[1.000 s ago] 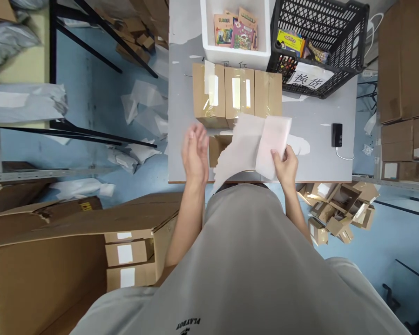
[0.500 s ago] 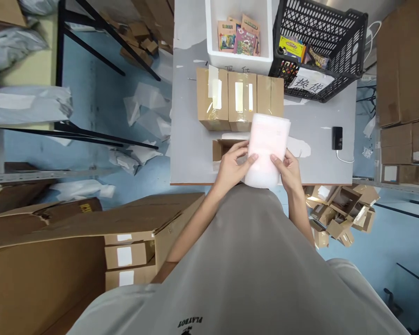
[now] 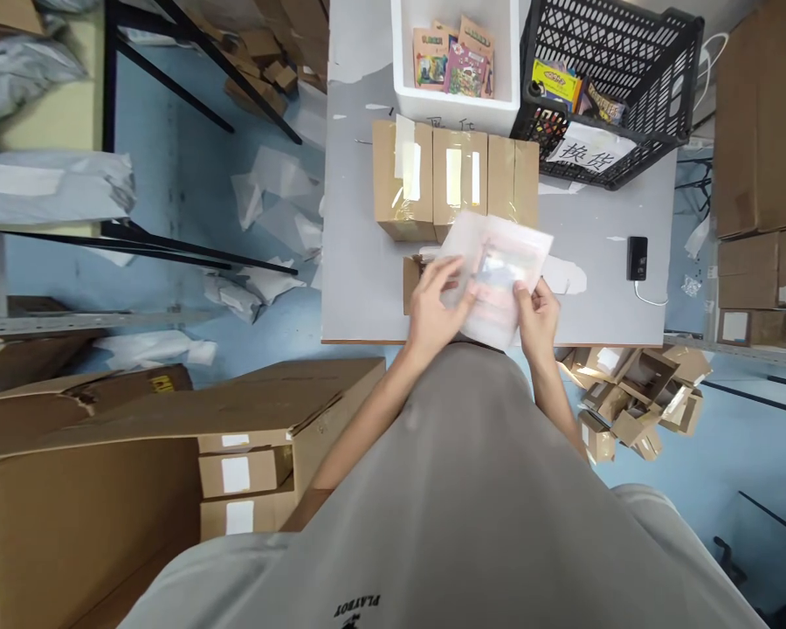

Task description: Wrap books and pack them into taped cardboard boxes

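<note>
Just above the table's front edge I hold a flat packet in translucent white wrap [image 3: 498,301], its upper part smeared by motion. A pinkish item with a dark picture shows faintly through it. My right hand [image 3: 538,321] pinches the packet's right edge, thumb on top. On the other side, my left hand [image 3: 436,306] has its fingers on a loose flap of the wrap, the thumb beside the packet. Partly hidden behind my left hand stands a small open cardboard box [image 3: 411,284].
Several taped cardboard boxes [image 3: 403,205] stand in a row behind the packet. Farther back are a white bin [image 3: 455,109] with small colourful packs and a black plastic crate [image 3: 661,114]. A black device [image 3: 637,259] with a cable lies right. A large carton [image 3: 85,524] stands lower left.
The wrap has opened out to the left, so a flap now spreads beside the packet and the picture inside shows. My left hand's fingers have lifted with the flap; my right hand keeps its grip.
</note>
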The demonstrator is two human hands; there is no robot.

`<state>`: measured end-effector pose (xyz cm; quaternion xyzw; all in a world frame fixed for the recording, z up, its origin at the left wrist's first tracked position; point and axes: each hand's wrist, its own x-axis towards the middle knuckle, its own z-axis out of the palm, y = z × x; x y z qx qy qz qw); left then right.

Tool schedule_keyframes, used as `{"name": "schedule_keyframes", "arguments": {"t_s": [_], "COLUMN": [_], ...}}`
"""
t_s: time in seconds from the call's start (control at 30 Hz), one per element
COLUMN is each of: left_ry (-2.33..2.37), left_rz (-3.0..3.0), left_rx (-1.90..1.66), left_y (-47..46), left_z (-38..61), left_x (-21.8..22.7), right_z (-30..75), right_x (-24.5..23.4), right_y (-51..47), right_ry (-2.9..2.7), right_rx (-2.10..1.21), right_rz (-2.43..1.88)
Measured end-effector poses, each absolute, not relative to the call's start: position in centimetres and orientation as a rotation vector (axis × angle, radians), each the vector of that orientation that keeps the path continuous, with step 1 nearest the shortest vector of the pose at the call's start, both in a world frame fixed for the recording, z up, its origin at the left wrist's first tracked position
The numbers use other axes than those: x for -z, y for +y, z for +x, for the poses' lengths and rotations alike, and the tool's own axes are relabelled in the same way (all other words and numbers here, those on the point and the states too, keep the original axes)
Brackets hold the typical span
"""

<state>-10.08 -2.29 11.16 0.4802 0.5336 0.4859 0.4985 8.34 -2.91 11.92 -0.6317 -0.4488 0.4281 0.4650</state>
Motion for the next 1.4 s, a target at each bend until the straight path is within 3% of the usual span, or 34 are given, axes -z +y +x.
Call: {"name": "schedule_keyframes", "arguments": {"t_s": [0.2,0.43,0.57,0.7,1.13,1.4], "left_ry": [1.093,1.288,1.259,1.124,1.222,1.167], "left_rz": [0.841,0.792,1.011,1.205,0.851,0.532], "left_rx": [-1.022,-1.157,-1.187,-1.146,-1.126,-1.086], "left_y": [-1.4,-1.9,-2.6,-2.9,-1.4,-1.2], "left_z": [-11.3,-9.8,-8.8,-9.0,-11.6,-12.7], "left_x": [-10.2,-9.3,-10.1,-10.6,-8.8,-6.9], "right_z": [8.6,7.5,6.1,6.0,10.4,11.0], "right_x": [-11.0,-10.5,-11.0,-10.8,-12.6,-11.1], "right_y": [-2.5,-2.4,-3.3,-3.2,-3.1,-2.8], "right_ry": [-0.977,-1.107,-1.123,-1.059,-1.006,-0.908], "right_rx": [-1.327,-1.008,-1.189,-1.147,-1.284,-1.413], "right_rz": [-1.431,-1.560,-1.505,-1.515,-1.444,-1.412]}}
